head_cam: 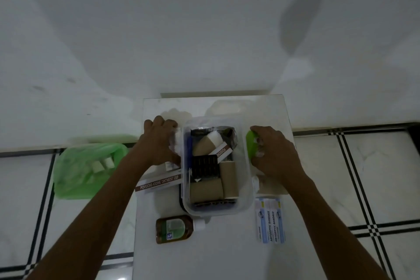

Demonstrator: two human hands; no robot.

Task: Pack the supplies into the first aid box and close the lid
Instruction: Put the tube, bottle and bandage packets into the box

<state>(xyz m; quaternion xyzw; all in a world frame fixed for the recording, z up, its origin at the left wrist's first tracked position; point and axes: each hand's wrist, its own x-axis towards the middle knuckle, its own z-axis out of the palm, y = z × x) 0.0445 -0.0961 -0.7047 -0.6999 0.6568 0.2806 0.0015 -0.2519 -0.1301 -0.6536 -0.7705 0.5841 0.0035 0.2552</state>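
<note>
Both hands flank the open first aid box (246, 198) at the middle of the white desk (227, 257).

Near edge — a brown antiseptic bottle (173, 229) lying flat, antiseptic bandage strips (270, 220) toward the right edge. The box holds tan bandage rolls (205, 190); a povidone-iodine ointment carton (159, 183) lies left of it. Farther — left hand (162, 141) clenched on white packets, right hand (273, 152) gripping a green object (251, 143).

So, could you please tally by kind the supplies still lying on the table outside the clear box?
Povidone-iodine ointment carton: 1
Brown antiseptic bottle: 1
Antiseptic bandage packs: 2
Green item under the right hand, at: 1
Total: 5
White packaging under the left hand is too hidden to count.
</note>
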